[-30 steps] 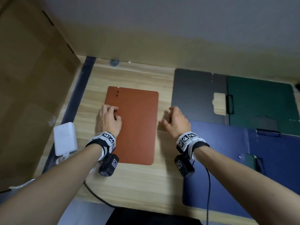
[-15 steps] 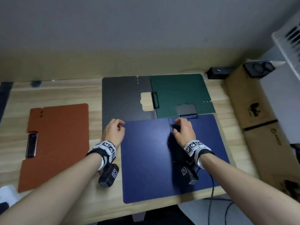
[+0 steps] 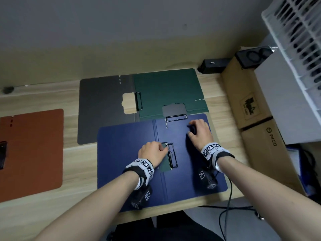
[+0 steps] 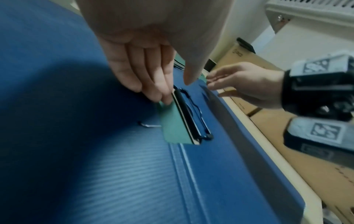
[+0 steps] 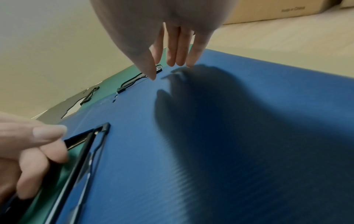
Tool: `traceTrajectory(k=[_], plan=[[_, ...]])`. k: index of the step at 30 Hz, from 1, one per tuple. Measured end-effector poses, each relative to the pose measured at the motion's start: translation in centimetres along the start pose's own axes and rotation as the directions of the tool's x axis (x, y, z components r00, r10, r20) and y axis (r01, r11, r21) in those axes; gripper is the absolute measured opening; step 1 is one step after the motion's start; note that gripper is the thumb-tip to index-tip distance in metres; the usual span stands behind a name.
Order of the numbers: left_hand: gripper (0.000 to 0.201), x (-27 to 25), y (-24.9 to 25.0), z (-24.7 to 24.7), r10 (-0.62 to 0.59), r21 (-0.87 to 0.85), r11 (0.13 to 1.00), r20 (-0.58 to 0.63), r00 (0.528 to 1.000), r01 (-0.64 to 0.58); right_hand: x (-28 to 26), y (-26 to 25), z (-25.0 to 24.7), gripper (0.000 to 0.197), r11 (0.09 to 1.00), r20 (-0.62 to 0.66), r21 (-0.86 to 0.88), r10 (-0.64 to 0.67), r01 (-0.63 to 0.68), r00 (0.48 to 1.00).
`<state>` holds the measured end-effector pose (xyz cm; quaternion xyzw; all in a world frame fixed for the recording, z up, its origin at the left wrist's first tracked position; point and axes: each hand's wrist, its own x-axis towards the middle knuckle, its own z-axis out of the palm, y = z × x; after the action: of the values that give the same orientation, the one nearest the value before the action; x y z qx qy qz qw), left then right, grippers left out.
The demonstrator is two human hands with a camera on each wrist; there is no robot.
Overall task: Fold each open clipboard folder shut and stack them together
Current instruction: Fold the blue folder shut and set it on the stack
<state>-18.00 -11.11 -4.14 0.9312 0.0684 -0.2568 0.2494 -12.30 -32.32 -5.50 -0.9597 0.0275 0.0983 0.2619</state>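
Note:
A dark blue clipboard folder [image 3: 121, 162] lies open and flat at the desk's front, with its black wire clip [image 3: 172, 155] and a green pad beside the spine. My left hand [image 3: 163, 148] has its fingertips [image 4: 162, 97] on the green pad next to the clip [image 4: 191, 118], the thumb held just above it. On the right panel [image 5: 249, 151], my right hand [image 3: 194, 129] touches the blue surface with straight fingers [image 5: 176, 60]. Behind lie an open dark grey folder [image 3: 104, 110] and an open green folder [image 3: 166, 89], which overlap. An orange folder [image 3: 31, 153] lies at the left.
Cardboard boxes [image 3: 246, 101] stand against the desk's right edge, with a white slatted crate [image 3: 298, 40] above them. A small black device [image 3: 213, 65] sits at the back right by the wall. Cables [image 3: 225, 206] hang off the front edge.
Both hands left the orange folder and moved right onto the blue one. Over the last half second the left hand went from its left edge to the clip, the right hand onto the right panel.

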Motion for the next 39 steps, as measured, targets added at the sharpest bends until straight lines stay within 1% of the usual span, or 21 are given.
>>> traceTrajectory(k=[4, 6, 9, 11, 13, 17, 18, 20, 22, 24, 27, 32, 36, 39], plan=[[0.054, 0.1, 1.8, 1.4, 0.052, 0.259, 0.965, -0.008, 0.999, -0.048, 1.7, 0.2, -0.4, 0.045, 0.997, -0.008, -0.03, -0.071, 0.071, 0.997], [0.054, 0.4, 2.1, 1.7, 0.094, 0.347, 0.934, -0.016, 0.995, -0.083, 2.5, 0.1, -0.4, 0.053, 0.992, 0.023, -0.064, -0.11, 0.111, 0.994], [0.054, 0.7, 2.4, 2.1, 0.135, 0.407, 0.904, 0.016, 0.991, -0.129, 3.8, 0.0, -0.1, 0.06, 0.98, 0.073, -0.121, -0.153, 0.161, 0.986], [0.055, 1.0, 2.7, 2.1, 0.135, 0.412, 0.9, 0.043, 0.99, -0.141, 4.6, 0.0, 0.1, 0.06, 0.973, 0.091, -0.139, -0.172, 0.183, 0.981], [0.055, 1.3, 2.7, 2.1, 0.116, 0.393, 0.91, 0.072, 0.991, -0.135, 5.3, -0.1, 0.4, 0.056, 0.971, 0.084, -0.145, -0.178, 0.189, 0.98], [0.054, 2.0, 2.8, 1.7, 0.081, 0.357, 0.926, 0.129, 0.988, -0.123, 6.5, -0.3, 0.6, 0.049, 0.982, 0.04, -0.117, -0.144, 0.148, 0.989], [0.053, 2.1, 2.8, 1.6, 0.073, 0.349, 0.93, 0.135, 0.988, -0.116, 6.7, -0.4, 0.6, 0.048, 0.98, 0.038, -0.127, -0.151, 0.154, 0.988], [0.053, 2.3, 2.8, 1.6, 0.059, 0.335, 0.936, 0.141, 0.988, -0.104, 7.0, -0.7, 0.4, 0.044, 0.963, 0.054, -0.161, -0.209, 0.215, 0.977], [0.053, 2.4, 2.8, 1.7, 0.05, 0.317, 0.944, 0.144, 0.988, -0.094, 7.3, -1.1, 0.4, 0.04, 0.932, 0.088, -0.202, -0.288, 0.3, 0.954], [0.053, 2.6, 2.6, 1.9, 0.045, 0.304, 0.949, 0.15, 0.988, -0.089, 7.6, -1.4, 0.5, 0.037, 0.907, 0.111, -0.228, -0.338, 0.355, 0.935], [0.054, 2.5, 2.4, 2.0, 0.038, 0.31, 0.947, 0.158, 0.987, -0.086, 8.0, -1.7, 0.5, 0.033, 0.894, 0.122, -0.247, -0.355, 0.374, 0.927], [0.053, 2.1, 2.5, 2.1, 0.031, 0.343, 0.937, 0.125, 0.992, -0.073, 7.7, -1.8, 0.5, 0.029, 0.839, 0.108, -0.349, -0.407, 0.417, 0.907], [0.051, 1.9, 2.6, 2.2, 0.029, 0.347, 0.935, 0.114, 0.993, -0.067, 7.5, -1.6, 0.6, 0.029, 0.843, 0.093, -0.353, -0.4, 0.406, 0.912], [0.048, 1.9, 2.7, 2.1, 0.016, 0.33, 0.942, 0.124, 0.992, -0.056, 7.2, -1.7, 0.8, 0.03, 0.887, 0.084, -0.302, -0.34, 0.349, 0.937]])
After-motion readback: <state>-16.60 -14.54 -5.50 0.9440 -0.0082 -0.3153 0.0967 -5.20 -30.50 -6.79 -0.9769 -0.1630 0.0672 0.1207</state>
